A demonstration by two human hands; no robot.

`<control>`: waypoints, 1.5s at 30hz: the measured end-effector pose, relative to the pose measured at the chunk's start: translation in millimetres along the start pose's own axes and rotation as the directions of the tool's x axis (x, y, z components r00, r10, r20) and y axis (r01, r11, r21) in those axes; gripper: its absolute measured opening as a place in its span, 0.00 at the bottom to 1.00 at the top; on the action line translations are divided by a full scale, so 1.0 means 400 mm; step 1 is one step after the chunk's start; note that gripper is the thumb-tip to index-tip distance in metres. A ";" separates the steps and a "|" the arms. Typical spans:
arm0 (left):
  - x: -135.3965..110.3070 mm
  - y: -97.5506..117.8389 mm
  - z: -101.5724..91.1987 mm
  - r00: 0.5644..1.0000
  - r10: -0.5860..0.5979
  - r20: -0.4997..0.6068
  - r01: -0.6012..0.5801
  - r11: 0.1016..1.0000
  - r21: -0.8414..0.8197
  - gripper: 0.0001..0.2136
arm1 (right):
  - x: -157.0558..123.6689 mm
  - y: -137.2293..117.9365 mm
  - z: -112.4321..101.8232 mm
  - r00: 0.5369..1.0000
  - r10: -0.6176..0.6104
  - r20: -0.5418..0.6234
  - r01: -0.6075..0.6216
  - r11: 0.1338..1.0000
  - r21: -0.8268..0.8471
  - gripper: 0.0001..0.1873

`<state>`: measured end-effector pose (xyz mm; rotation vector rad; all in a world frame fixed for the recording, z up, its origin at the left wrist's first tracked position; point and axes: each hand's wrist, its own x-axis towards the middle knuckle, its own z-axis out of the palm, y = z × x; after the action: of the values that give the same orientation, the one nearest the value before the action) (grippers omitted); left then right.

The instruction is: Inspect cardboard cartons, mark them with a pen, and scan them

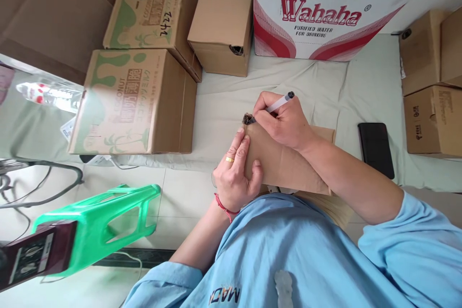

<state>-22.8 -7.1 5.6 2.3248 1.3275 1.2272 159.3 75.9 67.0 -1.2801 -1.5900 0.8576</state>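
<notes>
A brown cardboard box [285, 161] lies in front of me at the edge of the cloth-covered surface. A ragged dark patch [248, 119], which looks like a torn or scribbled spot, marks its far left corner. My right hand [283, 120] is closed around a pen [279, 102] with a pale barrel and black end. The pen's tip points down at the dark patch; whether it touches is hard to see. Along the box's left edge, my left hand [236, 173] rests with fingers stretched out and thumb apart on the cardboard.
Coconut-printed cartons [119, 101] and a plain carton [222, 17] stand at the back left. Behind is a white-and-red Wahaha carton [325, 14]. A black phone-like slab [376, 149] lies right, near brown cartons [422, 120]. A green stool [97, 221] stands lower left.
</notes>
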 end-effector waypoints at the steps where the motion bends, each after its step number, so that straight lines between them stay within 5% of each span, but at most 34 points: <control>1: -0.001 0.000 0.000 1.000 -0.003 0.001 0.003 1.000 0.001 0.28 | -0.001 -0.001 0.000 1.000 0.009 -0.020 -0.009 1.000 -0.002 0.08; 14: -0.008 -0.003 0.005 1.000 -0.009 -0.006 0.009 1.000 -0.007 0.28 | 0.000 0.001 -0.002 0.978 0.097 -0.187 -0.089 0.995 0.050 0.10; 25: -0.008 -0.005 0.006 1.000 -0.013 -0.003 0.013 1.000 -0.006 0.28 | -0.010 0.012 0.000 0.972 0.047 -0.229 -0.031 0.997 0.073 0.12; 29: -0.005 -0.005 0.007 1.000 0.004 -0.008 -0.004 1.000 0.020 0.26 | -0.002 0.016 -0.040 0.926 0.014 -0.377 0.048 0.987 0.155 0.05; 32: -0.005 -0.010 0.007 1.000 0.011 0.002 -0.011 1.000 0.016 0.26 | -0.019 0.035 -0.131 0.849 0.025 -0.529 0.081 0.981 0.177 0.09; 35: -0.006 -0.016 0.008 1.000 0.020 0.000 -0.020 1.000 -0.002 0.27 | -0.096 0.086 -0.250 0.795 0.065 -0.603 -0.051 0.998 0.039 0.09; 37: -0.006 -0.017 0.008 1.000 0.021 -0.008 -0.022 1.000 -0.012 0.27 | -0.177 0.131 -0.318 0.775 0.053 -0.630 -0.268 0.930 -0.251 0.08; 39: -0.005 -0.018 0.008 1.000 0.021 -0.008 -0.022 1.000 -0.021 0.26 | -0.262 0.174 -0.360 0.860 0.094 -0.501 -0.386 0.762 -0.519 0.13; 41: -0.003 -0.018 0.007 1.000 0.017 0.006 -0.017 1.000 -0.026 0.25 | -0.330 0.208 -0.372 0.922 0.180 -0.342 -0.376 0.626 -0.683 0.17; 45: 0.003 -0.021 0.000 0.999 0.002 0.045 -0.002 1.000 -0.011 0.25 | -0.386 0.248 -0.340 0.945 0.271 -0.180 -0.307 0.559 -0.770 0.26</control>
<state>-27.9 -1.4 1.7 2.3323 1.3004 1.1721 331.6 -54.6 -7.6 -2.2327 -1.8237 0.2506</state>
